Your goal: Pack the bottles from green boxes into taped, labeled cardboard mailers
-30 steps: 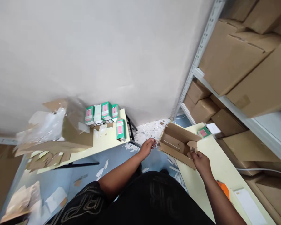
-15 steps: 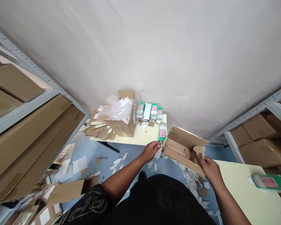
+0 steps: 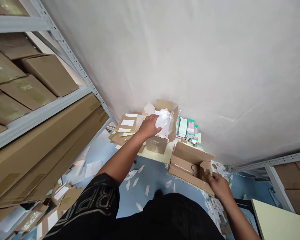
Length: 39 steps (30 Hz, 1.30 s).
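Note:
My right hand point(image 3: 218, 185) grips the right end of an open, empty-looking cardboard box point(image 3: 183, 179), with fingers wrapped over its edge. My left hand point(image 3: 151, 126) is over the left side of a larger open carton point(image 3: 157, 146), fingers apart, beside the clear plastic and white wrapping point(image 3: 164, 122) that fills it. Whether the fingers touch the wrapping cannot be told. Behind the held box, several green, white and pink product boxes point(image 3: 190, 128) stand on a pale table point(image 3: 155, 156).
Flattened cardboard point(image 3: 127, 123) lies left of the carton. Metal shelving point(image 3: 65, 46) with brown boxes rises on the left, more shelving point(image 3: 277, 180) on the right. Another pale table point(image 3: 280, 220) is at lower right. Paper scraps point(image 3: 147, 190) litter the blue floor.
My left hand has left the area beside the held box and reached left to the carton, its fingers now spread. The view has turned left. My right hand still holds the box.

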Each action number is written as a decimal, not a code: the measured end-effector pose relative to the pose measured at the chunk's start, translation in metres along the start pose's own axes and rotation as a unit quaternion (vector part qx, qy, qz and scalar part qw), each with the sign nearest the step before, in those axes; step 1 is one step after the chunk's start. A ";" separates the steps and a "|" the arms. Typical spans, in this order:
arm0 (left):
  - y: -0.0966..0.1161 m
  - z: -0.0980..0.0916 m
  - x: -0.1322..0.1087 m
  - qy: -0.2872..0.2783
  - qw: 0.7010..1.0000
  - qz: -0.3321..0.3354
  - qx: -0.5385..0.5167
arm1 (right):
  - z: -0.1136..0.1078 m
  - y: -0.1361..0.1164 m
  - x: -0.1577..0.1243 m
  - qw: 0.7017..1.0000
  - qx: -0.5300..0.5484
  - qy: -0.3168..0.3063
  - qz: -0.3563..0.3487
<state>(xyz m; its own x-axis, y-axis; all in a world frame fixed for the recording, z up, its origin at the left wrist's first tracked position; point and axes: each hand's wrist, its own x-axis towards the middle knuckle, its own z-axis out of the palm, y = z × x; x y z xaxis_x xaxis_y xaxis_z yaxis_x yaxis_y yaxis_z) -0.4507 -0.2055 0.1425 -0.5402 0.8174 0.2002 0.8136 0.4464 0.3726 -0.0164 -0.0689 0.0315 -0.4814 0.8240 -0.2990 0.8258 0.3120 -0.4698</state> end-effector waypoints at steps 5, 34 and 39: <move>-0.032 0.013 0.041 -0.194 0.968 -0.097 0.127 | 0.007 -0.012 0.001 0.999 -0.028 -0.023 -0.001; 0.124 0.078 -0.085 -0.319 0.881 0.299 -0.182 | -0.006 -0.040 -0.021 0.996 -0.044 0.043 0.067; 0.145 0.126 -0.080 -0.463 0.799 0.298 -0.242 | -0.006 -0.018 -0.050 0.991 -0.029 0.065 0.114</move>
<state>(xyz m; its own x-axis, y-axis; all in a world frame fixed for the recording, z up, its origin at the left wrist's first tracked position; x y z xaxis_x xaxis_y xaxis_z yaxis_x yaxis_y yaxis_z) -0.2626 -0.1604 0.0667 0.4841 0.8519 -0.1998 0.5681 -0.1323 0.8123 -0.0054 -0.1124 0.0602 -0.2414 0.9288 -0.2810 0.9259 0.1338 -0.3533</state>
